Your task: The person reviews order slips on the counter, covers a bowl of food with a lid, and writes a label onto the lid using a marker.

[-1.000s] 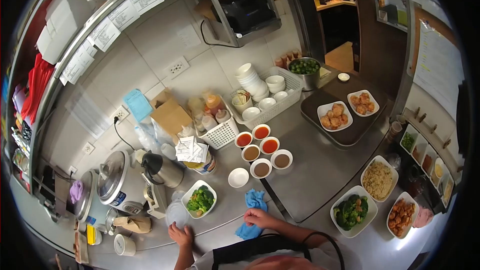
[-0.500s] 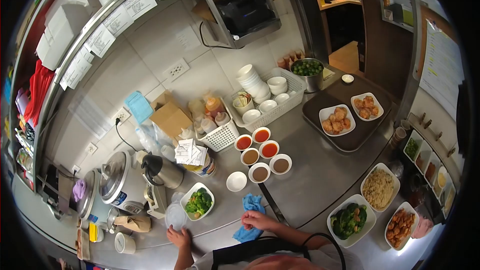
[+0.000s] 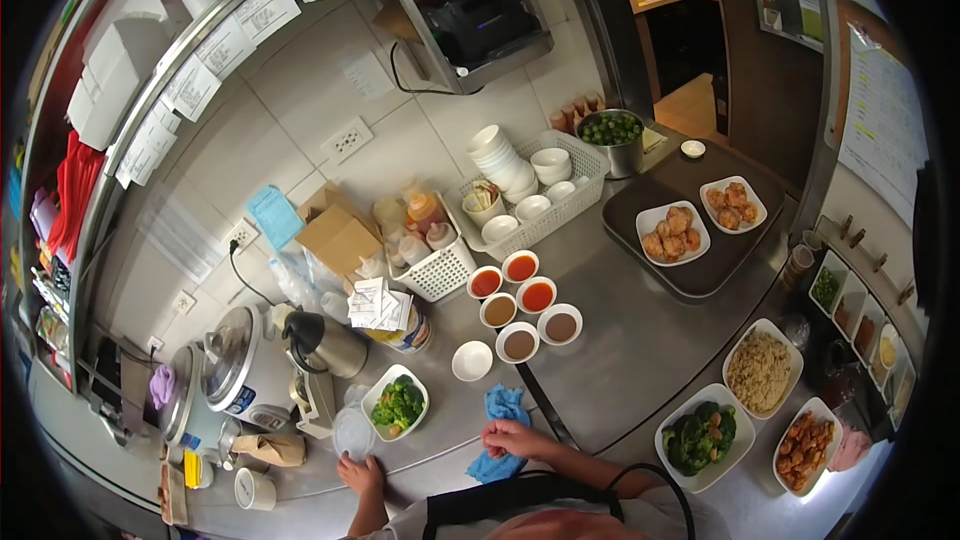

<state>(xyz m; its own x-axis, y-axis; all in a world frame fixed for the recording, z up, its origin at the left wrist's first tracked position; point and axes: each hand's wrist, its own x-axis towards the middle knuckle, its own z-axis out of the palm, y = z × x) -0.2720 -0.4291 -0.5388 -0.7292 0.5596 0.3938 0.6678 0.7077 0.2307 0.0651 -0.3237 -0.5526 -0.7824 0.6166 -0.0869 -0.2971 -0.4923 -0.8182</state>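
At the counter's front edge, my left hand (image 3: 362, 476) lies with its fingers loosely apart, the tips close to a clear round plastic lid (image 3: 353, 431). Whether they touch the lid I cannot tell. Just right of the lid stands a white bowl of broccoli (image 3: 398, 402). My right hand (image 3: 508, 438) rests curled over a crumpled blue cloth (image 3: 503, 403); its palm side is hidden, so I cannot see whether cloth is in it. Ahead of it are an empty white small bowl (image 3: 472, 361) and several cups of red and brown sauce (image 3: 519, 342).
To the right stand dishes of broccoli (image 3: 688, 468), rice (image 3: 758, 372) and glazed pieces (image 3: 800, 448). A dark tray (image 3: 690, 278) holds two plates of fried pieces. Rear baskets (image 3: 437, 277) hold bottles and bowls; a thermos (image 3: 330, 345) and cookers (image 3: 238, 365) stand left.
The camera view has shifted very slightly. Both hands stay where they were, and nothing has been picked up or put down.
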